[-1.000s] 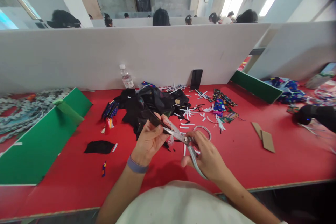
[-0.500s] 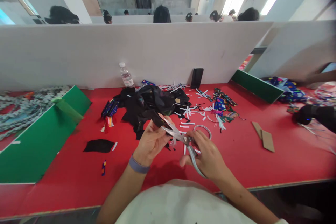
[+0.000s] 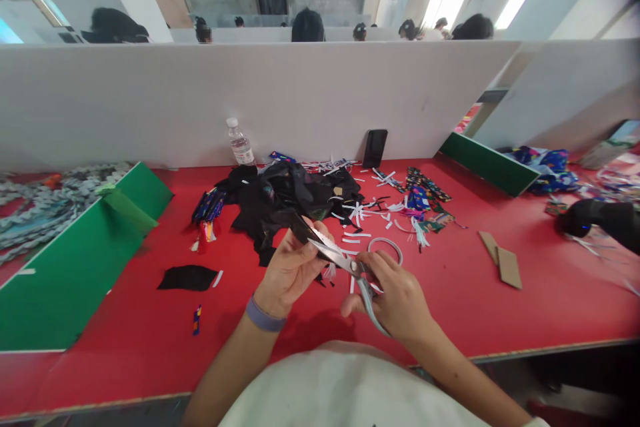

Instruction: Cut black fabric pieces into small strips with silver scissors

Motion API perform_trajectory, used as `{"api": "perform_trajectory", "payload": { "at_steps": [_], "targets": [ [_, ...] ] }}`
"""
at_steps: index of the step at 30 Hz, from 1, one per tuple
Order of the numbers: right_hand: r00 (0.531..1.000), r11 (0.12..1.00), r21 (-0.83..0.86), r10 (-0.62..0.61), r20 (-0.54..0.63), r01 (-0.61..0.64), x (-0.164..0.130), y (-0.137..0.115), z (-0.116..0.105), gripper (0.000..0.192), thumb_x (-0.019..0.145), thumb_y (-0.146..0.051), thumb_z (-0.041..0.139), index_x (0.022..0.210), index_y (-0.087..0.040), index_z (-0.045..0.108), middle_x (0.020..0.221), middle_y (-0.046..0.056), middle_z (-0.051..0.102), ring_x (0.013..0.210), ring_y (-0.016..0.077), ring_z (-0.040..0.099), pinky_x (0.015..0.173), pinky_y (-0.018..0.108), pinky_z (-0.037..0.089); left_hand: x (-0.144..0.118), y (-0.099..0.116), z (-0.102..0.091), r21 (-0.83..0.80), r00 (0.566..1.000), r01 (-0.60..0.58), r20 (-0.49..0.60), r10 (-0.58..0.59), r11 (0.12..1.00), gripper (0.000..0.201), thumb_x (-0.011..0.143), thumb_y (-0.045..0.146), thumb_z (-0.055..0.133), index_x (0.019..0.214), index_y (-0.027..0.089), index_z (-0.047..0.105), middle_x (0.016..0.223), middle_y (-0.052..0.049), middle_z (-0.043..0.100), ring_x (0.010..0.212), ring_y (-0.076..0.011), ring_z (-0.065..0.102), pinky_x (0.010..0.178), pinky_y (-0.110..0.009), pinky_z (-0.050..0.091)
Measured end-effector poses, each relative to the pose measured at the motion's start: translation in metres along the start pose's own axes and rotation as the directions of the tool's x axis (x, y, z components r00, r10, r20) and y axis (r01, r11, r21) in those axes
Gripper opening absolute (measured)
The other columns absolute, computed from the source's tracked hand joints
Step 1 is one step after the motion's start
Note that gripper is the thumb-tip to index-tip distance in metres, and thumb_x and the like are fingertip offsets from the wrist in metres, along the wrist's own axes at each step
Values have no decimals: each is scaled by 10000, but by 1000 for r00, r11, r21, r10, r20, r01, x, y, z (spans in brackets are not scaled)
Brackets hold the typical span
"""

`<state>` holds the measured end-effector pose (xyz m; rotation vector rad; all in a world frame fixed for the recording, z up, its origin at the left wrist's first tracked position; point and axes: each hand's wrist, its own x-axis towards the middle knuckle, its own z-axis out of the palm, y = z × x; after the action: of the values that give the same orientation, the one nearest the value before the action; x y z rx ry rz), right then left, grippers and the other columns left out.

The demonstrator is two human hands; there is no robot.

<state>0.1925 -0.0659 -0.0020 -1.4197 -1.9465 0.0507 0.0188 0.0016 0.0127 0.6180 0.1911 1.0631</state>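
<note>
My left hand (image 3: 290, 267), with a purple band at the wrist, is closed on a strip of black fabric (image 3: 301, 229) that has a white edge. In my right hand (image 3: 397, 297) is a pair of scissors (image 3: 342, 259) with grey handles, fingers through the loops. Its blades point left and lie against the fabric by my left fingertips. Behind my hands spreads a heap of black fabric (image 3: 295, 188). White strip offcuts (image 3: 358, 213) lie scattered right of it. A flat black fabric piece (image 3: 187, 277) rests to the left.
On the red table (image 3: 135, 347), green dividers (image 3: 95, 273) stand left and another green divider (image 3: 493, 163) right. A water bottle (image 3: 241, 144) and black phone (image 3: 375, 149) stand by the white partition (image 3: 300, 103). Cardboard pieces (image 3: 510, 268) lie right, near a co-worker's dark sleeve (image 3: 613, 220).
The scissor blades have shifted slightly along the fabric's white edge. Both hands stay nearly in place. At far right, a co-worker's arm has moved out of where it was.
</note>
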Motion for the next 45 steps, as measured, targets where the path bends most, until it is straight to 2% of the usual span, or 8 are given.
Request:
{"api": "perform_trajectory", "payload": {
  "at_steps": [8, 21, 28, 32, 45],
  "targets": [
    [998, 999, -19, -36, -44, 35, 2, -1, 0, 390, 756, -507, 671, 914, -164, 573, 717, 0, 573, 518, 112, 538, 489, 225, 425, 0, 0, 1, -10, 1000, 14, 8, -13, 1000, 218, 692, 127, 764, 807, 214, 601, 771, 33, 518, 720, -91, 537, 651, -202, 456],
    [997, 999, -2, -49, -53, 49, 0, 0, 0, 363, 735, -467, 706, 901, -187, 545, 728, -3, 569, 524, 111, 534, 498, 219, 437, 2, 0, 4, -6, 997, 15, 69, -15, 1000, 197, 712, 148, 749, 772, 209, 572, 730, 41, 507, 658, -91, 510, 606, -216, 441],
    [1000, 1000, -31, 6, 8, -6, 0, -1, -2, 419, 733, -497, 691, 962, -181, 538, 787, 31, 583, 599, 151, 594, 568, 256, 491, 1, -4, 3, 25, 1000, 26, 11, -26, 999, 250, 678, 169, 781, 787, 208, 559, 761, 41, 517, 723, -96, 519, 665, -213, 443],
    [1000, 999, -28, 24, 5, -24, 1, -2, -2, 399, 748, -503, 674, 951, -189, 537, 771, 30, 578, 596, 154, 597, 559, 259, 491, 1, -4, 3, 33, 999, 38, -14, -38, 999, 276, 658, 166, 794, 802, 215, 562, 778, 42, 523, 728, -95, 519, 688, -219, 445],
    [1000, 999, -41, -10, -25, 9, 0, -1, 0, 368, 740, -482, 691, 899, -186, 540, 730, 10, 577, 536, 125, 539, 523, 235, 448, 1, -6, -1, 14, 999, 42, 8, -42, 999, 254, 677, 153, 770, 739, 191, 527, 785, 34, 513, 713, -98, 514, 654, -225, 441]
  ]
}}
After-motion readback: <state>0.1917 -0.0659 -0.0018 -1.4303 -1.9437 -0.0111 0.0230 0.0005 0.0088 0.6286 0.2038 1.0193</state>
